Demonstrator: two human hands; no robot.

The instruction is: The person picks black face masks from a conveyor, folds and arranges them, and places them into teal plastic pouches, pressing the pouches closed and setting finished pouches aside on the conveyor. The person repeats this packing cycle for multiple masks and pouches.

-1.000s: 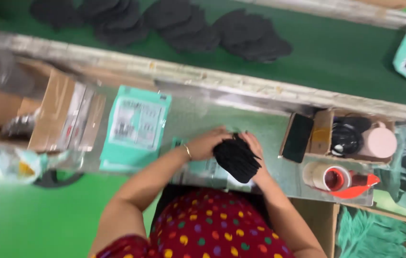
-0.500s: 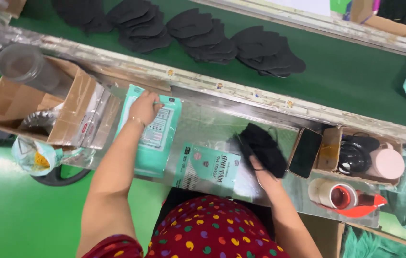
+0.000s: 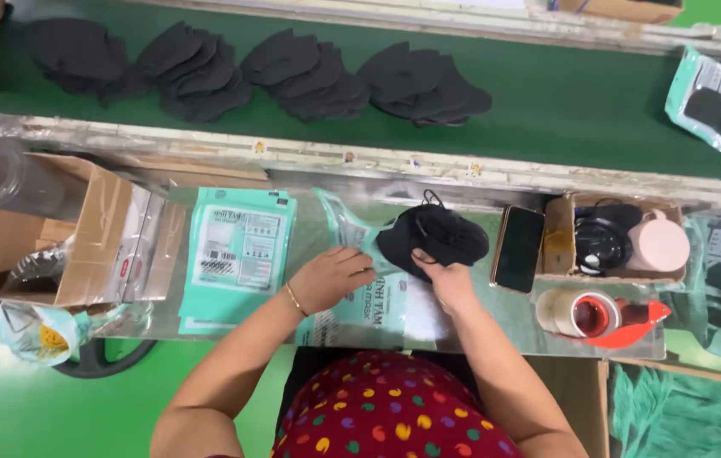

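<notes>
Two bare hands work at a shiny metal bench (image 3: 233, 335) seen from above. The left hand (image 3: 331, 278) lies palm down on a teal printed pouch (image 3: 360, 293) that rests flat on the bench, fingers curled and pressing its upper left edge near the mouth. The right hand (image 3: 448, 280) grips a bundle of black masks (image 3: 433, 233), thumb and fingers closed around the lower edge of the bundle; the bundle sits at the pouch mouth, partly over its top end, though whether any of it is inside cannot be told. A stack of teal pouches (image 3: 237, 254) lies just left of the left hand, and an open cardboard box (image 3: 38, 229) stands further left. A black phone (image 3: 519, 248) lies just right of the masks, beside a small cardboard tray (image 3: 557, 242) holding a pink cup (image 3: 662, 242). A red tape dispenser (image 3: 602, 315) sits below that tray. Beyond the bench rail, four heaps of black masks (image 3: 284, 72) lie in a row on a green belt (image 3: 581, 102).
</notes>
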